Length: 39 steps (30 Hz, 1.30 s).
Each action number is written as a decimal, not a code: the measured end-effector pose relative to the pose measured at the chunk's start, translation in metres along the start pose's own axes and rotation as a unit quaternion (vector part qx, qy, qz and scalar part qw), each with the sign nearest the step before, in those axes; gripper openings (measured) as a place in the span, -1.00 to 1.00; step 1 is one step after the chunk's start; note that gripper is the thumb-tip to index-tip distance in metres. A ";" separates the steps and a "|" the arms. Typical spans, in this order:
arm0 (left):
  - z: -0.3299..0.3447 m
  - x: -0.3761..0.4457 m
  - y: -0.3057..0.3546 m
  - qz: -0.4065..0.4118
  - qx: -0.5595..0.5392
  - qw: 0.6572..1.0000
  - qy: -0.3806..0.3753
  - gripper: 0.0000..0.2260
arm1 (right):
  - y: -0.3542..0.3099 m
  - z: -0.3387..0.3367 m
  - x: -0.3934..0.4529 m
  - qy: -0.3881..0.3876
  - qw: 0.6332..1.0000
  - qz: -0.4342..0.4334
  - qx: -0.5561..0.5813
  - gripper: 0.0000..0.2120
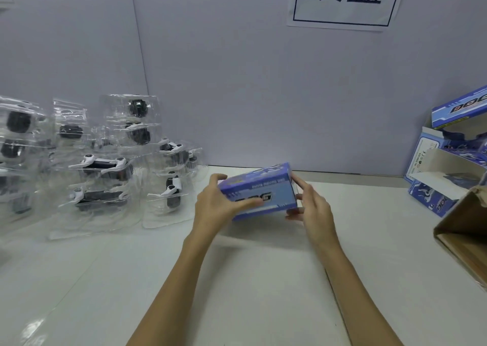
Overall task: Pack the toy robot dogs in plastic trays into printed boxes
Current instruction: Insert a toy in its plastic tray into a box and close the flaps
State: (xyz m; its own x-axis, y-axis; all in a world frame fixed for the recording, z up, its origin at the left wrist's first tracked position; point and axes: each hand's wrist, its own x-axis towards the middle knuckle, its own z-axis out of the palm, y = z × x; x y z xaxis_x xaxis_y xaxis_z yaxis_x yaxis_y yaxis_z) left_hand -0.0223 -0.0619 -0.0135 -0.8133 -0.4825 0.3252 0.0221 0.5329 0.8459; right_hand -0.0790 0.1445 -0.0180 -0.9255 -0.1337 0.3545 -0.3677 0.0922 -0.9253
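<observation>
A blue printed box (266, 187) is held tilted above the white table, near its far middle. My left hand (216, 203) grips the box's left end, thumb across the printed face and fingers behind. My right hand (313, 208) holds the right end with fingers curled round its edge. The box looks closed; what is inside is hidden. Several clear plastic trays with black-and-white toy robot dogs (102, 171) stand stacked at the left against the wall.
Open printed boxes (448, 158) are piled at the far right. A brown cardboard carton (463, 229) juts in at the right edge. A paper sign (345, 0) hangs on the grey wall. The white table (237, 279) stretches below my forearms.
</observation>
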 end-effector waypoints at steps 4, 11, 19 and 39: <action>-0.005 0.005 -0.005 -0.053 -0.117 0.990 0.053 -0.16 | 0.004 -0.004 -0.008 -0.063 0.991 -0.041 -0.110 -0.35; -0.010 0.003 0.008 -0.095 -0.277 0.956 0.020 -0.46 | -0.003 0.001 -0.014 0.019 0.996 -0.085 -0.003 -0.56; 0.008 -0.003 0.012 -0.023 -0.321 0.943 -0.081 -0.62 | -0.007 0.000 -0.009 0.094 0.989 -0.030 0.111 -0.68; 0.003 0.007 0.000 -0.075 -0.470 0.878 -0.050 -0.59 | -0.001 -0.018 -0.006 -0.075 0.988 0.009 0.135 -0.18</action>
State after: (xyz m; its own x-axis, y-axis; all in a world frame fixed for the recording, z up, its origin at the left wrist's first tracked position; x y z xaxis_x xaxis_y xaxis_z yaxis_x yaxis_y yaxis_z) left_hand -0.0299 -0.0633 -0.0126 -0.8941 -0.4092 0.1820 0.3426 -0.3634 0.8664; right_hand -0.0748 0.1630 -0.0165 -0.9002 -0.2814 0.3323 -0.2950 -0.1674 -0.9407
